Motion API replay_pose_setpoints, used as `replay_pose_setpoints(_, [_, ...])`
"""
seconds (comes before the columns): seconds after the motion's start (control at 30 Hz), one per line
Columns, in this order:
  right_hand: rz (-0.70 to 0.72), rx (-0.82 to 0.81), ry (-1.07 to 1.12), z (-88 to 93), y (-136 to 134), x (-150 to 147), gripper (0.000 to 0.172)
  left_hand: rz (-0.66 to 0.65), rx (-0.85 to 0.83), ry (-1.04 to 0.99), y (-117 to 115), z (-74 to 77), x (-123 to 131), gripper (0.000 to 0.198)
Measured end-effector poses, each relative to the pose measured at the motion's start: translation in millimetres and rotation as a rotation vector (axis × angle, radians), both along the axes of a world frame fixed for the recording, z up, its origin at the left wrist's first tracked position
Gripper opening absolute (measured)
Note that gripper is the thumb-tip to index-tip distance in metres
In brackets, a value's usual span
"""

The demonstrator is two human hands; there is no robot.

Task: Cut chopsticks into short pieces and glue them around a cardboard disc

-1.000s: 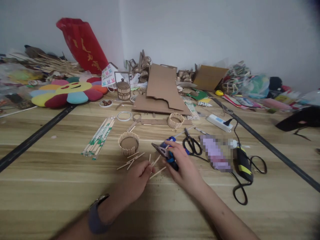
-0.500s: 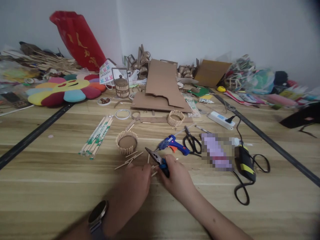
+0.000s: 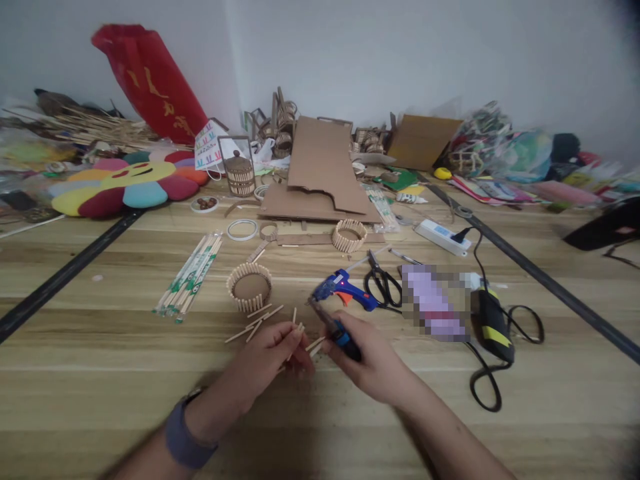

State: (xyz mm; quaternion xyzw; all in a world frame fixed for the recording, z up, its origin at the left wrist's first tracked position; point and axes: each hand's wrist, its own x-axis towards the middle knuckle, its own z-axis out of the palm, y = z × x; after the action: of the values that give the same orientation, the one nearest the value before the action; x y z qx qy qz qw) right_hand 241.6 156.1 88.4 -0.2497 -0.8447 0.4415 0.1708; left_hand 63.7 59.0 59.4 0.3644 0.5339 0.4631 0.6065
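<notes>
My left hand (image 3: pixel 267 360) pinches a short wooden stick (image 3: pixel 296 331) just above the wooden table. My right hand (image 3: pixel 373 360) is closed around the blue handles of a pair of pliers (image 3: pixel 333 325), whose jaws point up and left toward the stick. Several cut stick pieces (image 3: pixel 255 323) lie scattered in front of my left hand. A small round basket of upright sticks (image 3: pixel 249 287) stands just beyond them. A blue glue gun (image 3: pixel 345 290) lies past the pliers.
Black scissors (image 3: pixel 383 283), a black and yellow tool with a looped cable (image 3: pixel 493 327) and a white power strip (image 3: pixel 443 238) lie to the right. A bundle of chopsticks (image 3: pixel 190 275) lies left. Cardboard sheets (image 3: pixel 320 180), a second stick ring (image 3: pixel 350 235) and a flower cushion (image 3: pixel 125 187) are further back.
My left hand turned from flat on the table to a pinch holding a stick up. My right hand shifted slightly right with the pliers. The camera tilted a little.
</notes>
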Motion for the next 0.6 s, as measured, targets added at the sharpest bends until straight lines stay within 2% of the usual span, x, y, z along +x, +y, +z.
replay_pose_setpoints(0.03, [0.023,0.0,-0.021,-1.5,-3.1,-1.4,0.005,0.01,0.001,0.009,0.4,-1.3,1.3,0.05])
replay_pose_setpoints(0.1, [0.057,0.0,-0.056,-4.7,-8.3,-3.9,0.016,0.005,0.016,0.051,0.6,-2.4,3.3,0.047])
replay_pose_setpoints(0.23, [0.044,0.055,-0.102,-8.8,-12.8,-6.0,0.028,-0.031,-0.012,0.071,-0.8,-0.3,6.8,0.042])
replay_pose_setpoints(0.43, [0.136,-0.001,-0.013,-11.5,-13.5,-5.9,0.055,-0.069,-0.072,-0.003,-4.2,1.1,10.5,0.029])
replay_pose_setpoints(0.6, [0.122,0.103,0.097,-13.7,-12.4,-6.7,0.063,-0.16,-0.034,0.003,-3.8,5.5,7.5,0.04])
